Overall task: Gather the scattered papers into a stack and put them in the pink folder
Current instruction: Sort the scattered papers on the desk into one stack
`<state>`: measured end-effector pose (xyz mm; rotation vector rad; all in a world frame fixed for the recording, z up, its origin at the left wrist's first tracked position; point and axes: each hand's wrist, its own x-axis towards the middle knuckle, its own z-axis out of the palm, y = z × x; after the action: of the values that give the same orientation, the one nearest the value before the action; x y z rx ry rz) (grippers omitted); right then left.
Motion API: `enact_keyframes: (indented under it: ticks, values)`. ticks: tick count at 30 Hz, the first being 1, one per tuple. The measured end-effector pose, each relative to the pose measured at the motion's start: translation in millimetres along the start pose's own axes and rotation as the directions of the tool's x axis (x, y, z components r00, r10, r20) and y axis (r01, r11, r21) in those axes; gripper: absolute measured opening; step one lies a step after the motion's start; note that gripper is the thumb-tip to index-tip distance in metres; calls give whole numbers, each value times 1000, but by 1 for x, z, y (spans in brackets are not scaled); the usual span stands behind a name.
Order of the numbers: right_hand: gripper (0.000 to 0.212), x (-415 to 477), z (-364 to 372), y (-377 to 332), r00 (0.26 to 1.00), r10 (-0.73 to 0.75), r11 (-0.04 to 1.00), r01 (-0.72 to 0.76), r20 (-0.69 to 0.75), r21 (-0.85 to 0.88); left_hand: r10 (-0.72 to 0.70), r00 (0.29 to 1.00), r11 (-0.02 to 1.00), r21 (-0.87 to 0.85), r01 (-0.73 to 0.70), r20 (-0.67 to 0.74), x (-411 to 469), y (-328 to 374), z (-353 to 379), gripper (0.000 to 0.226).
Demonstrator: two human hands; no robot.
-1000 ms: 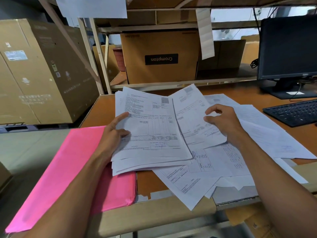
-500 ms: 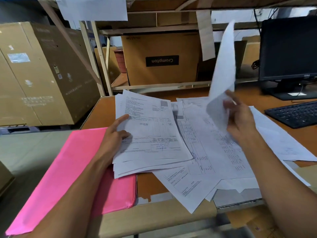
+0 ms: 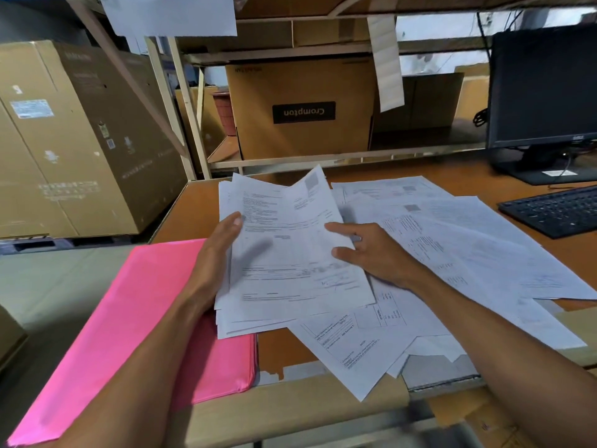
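Observation:
A stack of printed papers [image 3: 284, 253] lies at the left of the desk, its near edge overlapping the pink folder [image 3: 139, 318]. My left hand [image 3: 216, 257] grips the stack's left edge, thumb on top. My right hand [image 3: 371, 253] rests on the stack's right edge, holding the top sheet down against it. Loose papers [image 3: 468, 247] spread over the desk to the right, and one sheet [image 3: 352, 347] reaches over the near edge. The folder lies shut, hanging off the desk's left corner under my left forearm.
A black keyboard [image 3: 555, 210] and a monitor [image 3: 546, 88] stand at the right. Behind the wooden desk [image 3: 193, 205] is a shelf with a Crompton cardboard box [image 3: 300, 108]. A large carton [image 3: 74, 140] stands on the floor at left.
My right hand, which held a sheet up in the air, has brought it down onto the stack. My left hand now grips the stack's left edge, and the stack sits slightly raised.

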<state>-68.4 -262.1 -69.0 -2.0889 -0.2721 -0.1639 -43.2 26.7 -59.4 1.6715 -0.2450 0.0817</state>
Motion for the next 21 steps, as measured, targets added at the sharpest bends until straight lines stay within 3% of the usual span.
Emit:
enact_keyframes:
  ticks: [6,9,12,15,21]
  values:
    - [53,0,5,0,996,-48,999,48,69,-3,11,999,996,86,-14,39,4,-9,-7,68]
    - [40,1,-2,-3,990,-6,1000,9,-138,22,9,1000,998,66,-10,11,5,-10,-8,66]
    - [29,3,-19,5,934,20,970,-104,-355,-219,-1,996,1000,-1,1,-85,6,-8,-13,65]
    - [30,5,-32,16,895,72,891,-256,-440,-376,-31,980,997,-76,16,-197,10,-10,-24,64]
    - [31,7,-36,20,870,142,862,-343,-472,-373,-119,942,976,-210,54,-314,11,-10,-27,63]
